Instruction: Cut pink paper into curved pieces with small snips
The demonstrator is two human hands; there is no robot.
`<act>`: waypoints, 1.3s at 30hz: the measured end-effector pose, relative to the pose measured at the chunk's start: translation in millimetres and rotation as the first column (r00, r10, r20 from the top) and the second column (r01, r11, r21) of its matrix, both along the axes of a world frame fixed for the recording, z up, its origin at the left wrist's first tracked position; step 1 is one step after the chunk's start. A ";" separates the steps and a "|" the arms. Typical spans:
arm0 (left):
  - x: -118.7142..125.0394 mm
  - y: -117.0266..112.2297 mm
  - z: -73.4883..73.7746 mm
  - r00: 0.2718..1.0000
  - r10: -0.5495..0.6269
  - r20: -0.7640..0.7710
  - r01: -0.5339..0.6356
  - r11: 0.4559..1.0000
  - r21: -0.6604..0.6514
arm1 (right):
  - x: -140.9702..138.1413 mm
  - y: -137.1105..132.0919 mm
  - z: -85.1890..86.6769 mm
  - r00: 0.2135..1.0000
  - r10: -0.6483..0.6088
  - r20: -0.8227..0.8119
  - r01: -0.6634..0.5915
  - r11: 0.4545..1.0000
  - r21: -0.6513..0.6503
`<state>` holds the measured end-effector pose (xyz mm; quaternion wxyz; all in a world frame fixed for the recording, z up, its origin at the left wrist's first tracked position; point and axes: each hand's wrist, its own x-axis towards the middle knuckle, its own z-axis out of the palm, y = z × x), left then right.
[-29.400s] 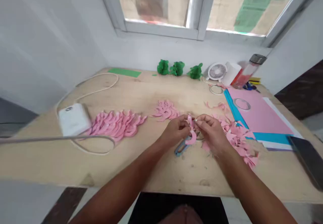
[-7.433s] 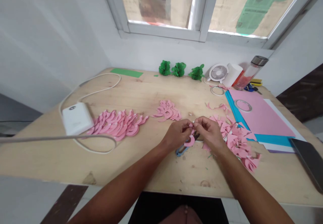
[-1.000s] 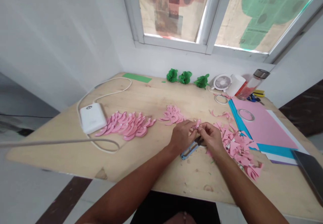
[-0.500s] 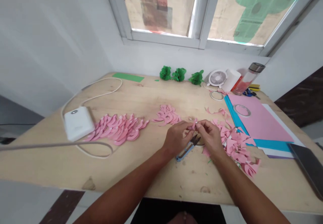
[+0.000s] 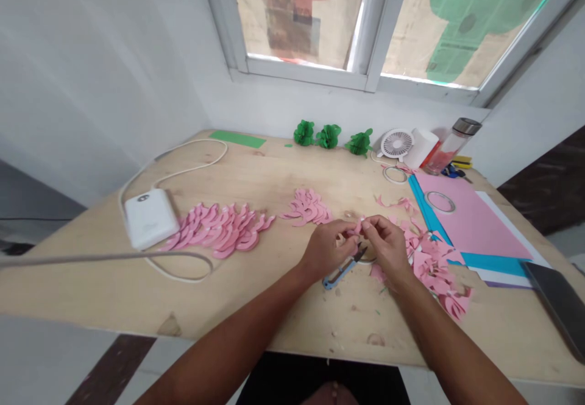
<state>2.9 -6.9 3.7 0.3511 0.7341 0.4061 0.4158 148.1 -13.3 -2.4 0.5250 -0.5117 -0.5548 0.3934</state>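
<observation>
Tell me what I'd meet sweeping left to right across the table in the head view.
White power bank, larger pink pile, smaller pink pile, left hand, right hand, pink paper scraps, dark phone.

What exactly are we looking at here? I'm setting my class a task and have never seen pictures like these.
There is no machine: these are a person's two bare hands, seen from one camera worn on the head, looking forward and down. The left hand and right hand meet at a small pink paper piece, pinched in their fingertips and partly hidden.

On the wooden table, blue-handled snips lie just below the hands. To the left are a large pile of curved pink pieces and a smaller pile; to the right, pink scraps, a pink sheet and a phone. Along the back stand green paper shapes, a fan and a bottle.
</observation>
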 end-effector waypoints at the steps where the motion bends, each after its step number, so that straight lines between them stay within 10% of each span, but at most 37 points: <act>1: -0.1 0.3 -0.2 1.000 -0.006 0.014 0.007 1.000 -0.025 | -0.1 -0.1 0.3 1.000 0.002 -0.002 -0.002 1.000 0.000; 18: -1.4 4.4 -2.4 0.945 -0.102 0.311 0.195 0.939 -0.285 | -1.7 0.8 0.5 0.999 0.012 -0.051 -0.014 0.999 -0.035; 39: -4.6 6.4 6.2 0.869 0.070 0.489 0.214 0.839 -0.500 | 0.4 2.6 -7.4 1.000 0.009 0.002 -0.008 0.999 -0.054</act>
